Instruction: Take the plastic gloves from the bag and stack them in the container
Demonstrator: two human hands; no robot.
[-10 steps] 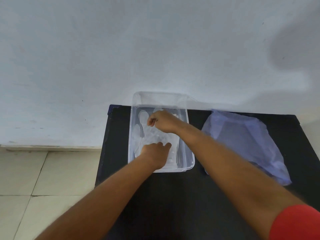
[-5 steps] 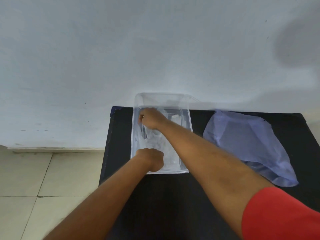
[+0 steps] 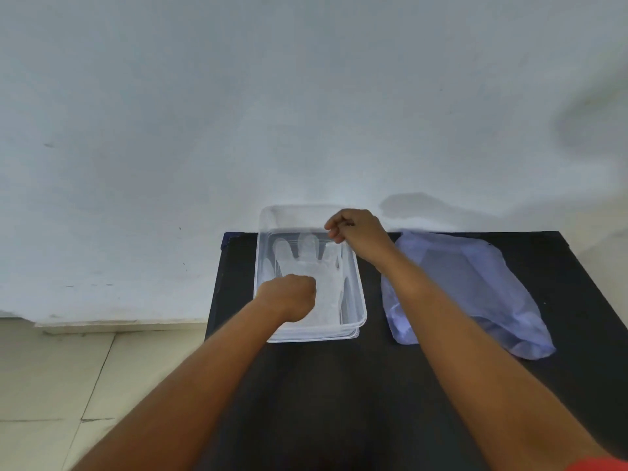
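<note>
A clear plastic container [image 3: 361, 321] stands on the black table [image 3: 339, 389], near its far left corner. One translucent plastic glove [image 3: 321, 266] lies flat inside it, fingers spread toward the wall. My left hand [image 3: 289, 297] is a closed fist resting on the glove's cuff end at the container's near left. My right hand [image 3: 358, 232] hovers at the container's far right corner, thumb and forefinger pinched together, with nothing clearly between them. The bluish plastic bag [image 3: 469, 287] lies crumpled flat to the right of the container.
A pale wall [image 3: 306, 113] rises directly behind the table. Beige floor tiles [image 3: 51, 385] lie to the left, below the table's left edge. Bare black tabletop stretches in front of the container and the bag.
My right hand has moved from the container's far left to its far right corner and risen. The glove now lies spread flat. My left hand has stayed on the cuff end.
</note>
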